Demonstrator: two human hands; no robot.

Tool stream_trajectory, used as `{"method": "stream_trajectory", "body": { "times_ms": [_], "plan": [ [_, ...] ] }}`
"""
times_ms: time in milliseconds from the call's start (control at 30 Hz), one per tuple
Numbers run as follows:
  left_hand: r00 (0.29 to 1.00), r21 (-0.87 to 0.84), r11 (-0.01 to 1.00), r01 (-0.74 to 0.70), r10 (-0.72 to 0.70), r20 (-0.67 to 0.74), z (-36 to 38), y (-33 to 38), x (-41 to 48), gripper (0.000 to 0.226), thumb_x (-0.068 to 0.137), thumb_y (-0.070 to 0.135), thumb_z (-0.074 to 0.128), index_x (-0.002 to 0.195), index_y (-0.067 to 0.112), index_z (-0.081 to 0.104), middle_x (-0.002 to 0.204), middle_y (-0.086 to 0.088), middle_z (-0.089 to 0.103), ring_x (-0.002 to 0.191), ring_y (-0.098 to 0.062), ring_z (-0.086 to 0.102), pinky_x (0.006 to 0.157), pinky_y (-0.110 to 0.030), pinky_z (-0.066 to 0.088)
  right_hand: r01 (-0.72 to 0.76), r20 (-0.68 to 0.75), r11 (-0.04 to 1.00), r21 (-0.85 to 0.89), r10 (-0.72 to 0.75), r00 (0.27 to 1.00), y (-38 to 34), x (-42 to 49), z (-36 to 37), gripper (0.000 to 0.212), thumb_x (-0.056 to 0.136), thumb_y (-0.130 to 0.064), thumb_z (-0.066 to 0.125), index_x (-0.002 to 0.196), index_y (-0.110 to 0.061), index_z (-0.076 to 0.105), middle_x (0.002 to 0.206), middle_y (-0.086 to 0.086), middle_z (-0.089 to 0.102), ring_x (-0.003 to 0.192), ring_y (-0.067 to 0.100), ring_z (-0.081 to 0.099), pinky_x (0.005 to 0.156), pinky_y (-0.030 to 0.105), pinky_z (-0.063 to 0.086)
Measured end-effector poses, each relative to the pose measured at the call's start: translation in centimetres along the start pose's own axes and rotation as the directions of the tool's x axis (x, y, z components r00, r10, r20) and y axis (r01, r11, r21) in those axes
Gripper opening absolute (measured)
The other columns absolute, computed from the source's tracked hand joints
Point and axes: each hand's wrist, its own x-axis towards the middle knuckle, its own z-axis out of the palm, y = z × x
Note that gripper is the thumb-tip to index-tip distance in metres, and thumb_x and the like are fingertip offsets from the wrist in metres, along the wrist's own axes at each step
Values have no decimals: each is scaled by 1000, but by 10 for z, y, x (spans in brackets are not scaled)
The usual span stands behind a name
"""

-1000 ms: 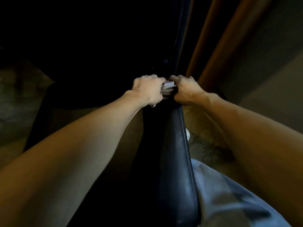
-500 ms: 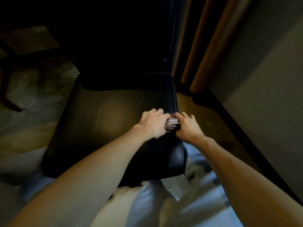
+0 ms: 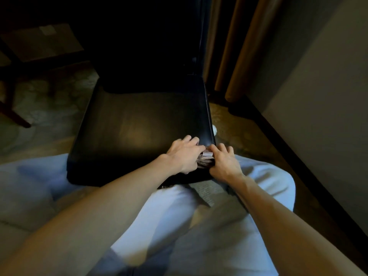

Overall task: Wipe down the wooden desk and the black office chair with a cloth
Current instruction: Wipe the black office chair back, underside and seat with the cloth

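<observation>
The black office chair (image 3: 139, 124) fills the middle of the view, its leather seat facing me and its backrest in deep shadow behind. A small bunched pale cloth (image 3: 206, 159) lies on the seat's front right corner. My left hand (image 3: 184, 154) holds the cloth from the left, fingers curled over it. From the right my right hand (image 3: 224, 161) grips the same cloth at the seat's right edge. Most of the cloth is hidden between the two hands. The wooden desk shows only as dark legs and a top (image 3: 39, 44) at far left.
Brown curtains (image 3: 239, 56) hang right of the chair. A pale wall with a dark skirting board (image 3: 298, 160) runs along the right. Patterned carpet (image 3: 43, 108) covers the floor. My legs in pale trousers (image 3: 179, 226) are right in front of the seat.
Both hands with the cloth have slid along the seat's right edge from the back toward the front corner. The view has pulled back and now shows the whole seat.
</observation>
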Motion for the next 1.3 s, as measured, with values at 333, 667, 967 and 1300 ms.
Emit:
{"method": "stream_trajectory", "body": {
  "times_ms": [333,667,967,1300],
  "plan": [
    [992,75,996,-41,32,122,8,27,-38,42,89,21,63,131,20,61,125,-5,48,116,-26,46,88,-41,48,-24,62,999,22,23,998,-4,-50,22,71,84,-12,64,150,-25,39,145,7,43,132,38,35,107,47,42],
    [976,-22,1000,3,2,218,13,17,-60,34,79,18,66,113,24,66,113,-3,66,110,-29,63,73,-36,44,-9,-21,996,93,11,1000,-25,-67,31,35,82,-19,63,115,-28,60,108,0,69,100,24,66,78,35,54],
    [988,114,992,-50,65,-138,-42,-18,-35,59,90,24,60,148,29,49,127,-4,57,118,-27,53,86,-39,44,-42,-434,964,264,158,887,-58,-48,5,60,73,0,64,130,-13,55,129,13,55,119,34,47,93,46,45],
    [980,278,955,-105,52,192,-34,-104,-99,52,95,27,61,146,32,50,139,-2,51,125,-25,49,97,-39,43,-320,-152,894,313,380,913,-194,-31,74,67,78,-21,76,133,-9,40,141,19,36,129,40,33,103,46,38]
  ]
}}
